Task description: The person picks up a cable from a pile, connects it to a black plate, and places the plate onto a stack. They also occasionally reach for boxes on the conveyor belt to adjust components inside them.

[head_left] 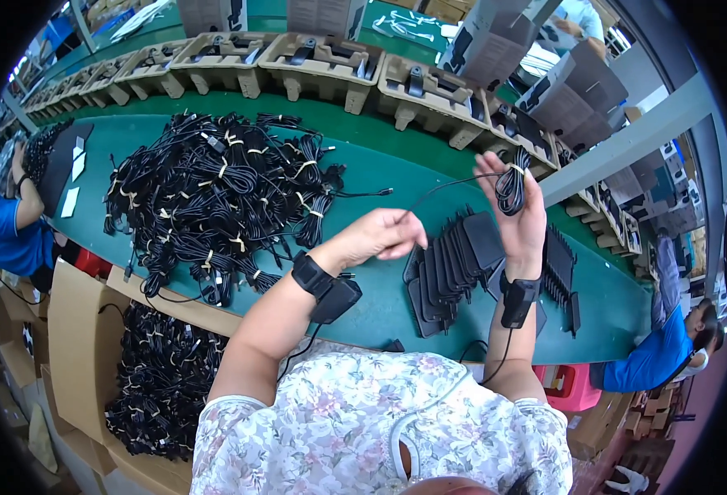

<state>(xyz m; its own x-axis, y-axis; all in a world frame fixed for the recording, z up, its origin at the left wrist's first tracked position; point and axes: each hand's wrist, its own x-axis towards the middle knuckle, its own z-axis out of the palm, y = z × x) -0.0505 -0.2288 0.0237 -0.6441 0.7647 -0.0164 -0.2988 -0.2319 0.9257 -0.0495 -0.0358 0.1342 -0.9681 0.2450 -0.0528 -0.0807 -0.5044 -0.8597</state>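
Note:
A coiled black cable (512, 183) with a pale tie round it rests against the palm and fingers of my right hand (528, 221), held by the thumb side. One loose strand runs from it to my left hand (388, 234), whose curled fingers pinch it; the tip is hidden. Under and between my hands, rows of flat black plastic pieces (454, 268) lean on one another on the green table. To the left lies a large heap of black cables (223, 186), bundled with pale ties. Both wrists wear black straps with small boxes.
Moulded brown pulp trays (322, 70) with dark parts line the far side. More black pieces (559, 264) stand to the right. An open carton (87, 338) of cables is at the lower left. A grey post (635, 136) slants at the right. Co-workers sit at both sides.

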